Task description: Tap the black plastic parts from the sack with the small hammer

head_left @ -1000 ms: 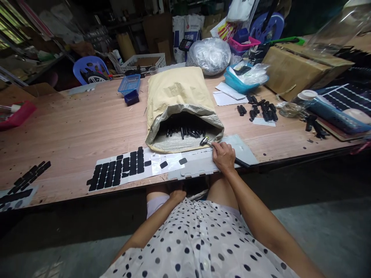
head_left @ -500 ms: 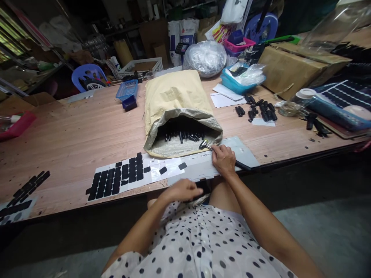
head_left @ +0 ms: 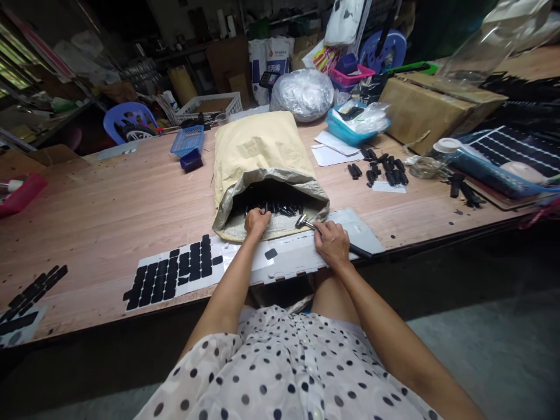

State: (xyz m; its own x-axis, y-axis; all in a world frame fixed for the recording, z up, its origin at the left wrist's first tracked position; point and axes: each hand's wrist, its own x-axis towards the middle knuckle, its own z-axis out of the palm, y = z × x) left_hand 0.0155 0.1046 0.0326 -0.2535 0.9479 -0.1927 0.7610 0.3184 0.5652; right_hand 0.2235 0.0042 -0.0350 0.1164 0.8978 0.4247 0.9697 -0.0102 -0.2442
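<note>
A yellow woven sack [head_left: 262, 137] lies on the table with its silvery mouth facing me. Inside the mouth is a row of small black parts [head_left: 284, 209]. My left hand [head_left: 257, 221] reaches into the opening, its fingers closed at the left part of the row; what they pinch is hidden. My right hand [head_left: 331, 240] is wrapped around a small hammer [head_left: 308, 223], whose metal head points left beside the sack's lip and whose dark handle end sticks out to the right. Under that hand is a grey board [head_left: 356, 224].
Black rounded stickers [head_left: 192, 262] on a white sheet lie left of my forearm, with one loose black sticker [head_left: 271, 254] to its right. Blue baskets [head_left: 188, 141] stand behind left. More black parts [head_left: 389, 169] and a cardboard box [head_left: 437, 105] are to the right.
My left hand has moved from near my lap, forward and up into the sack's mouth. My right hand still holds the hammer in about the same spot. The view has shifted slightly.
</note>
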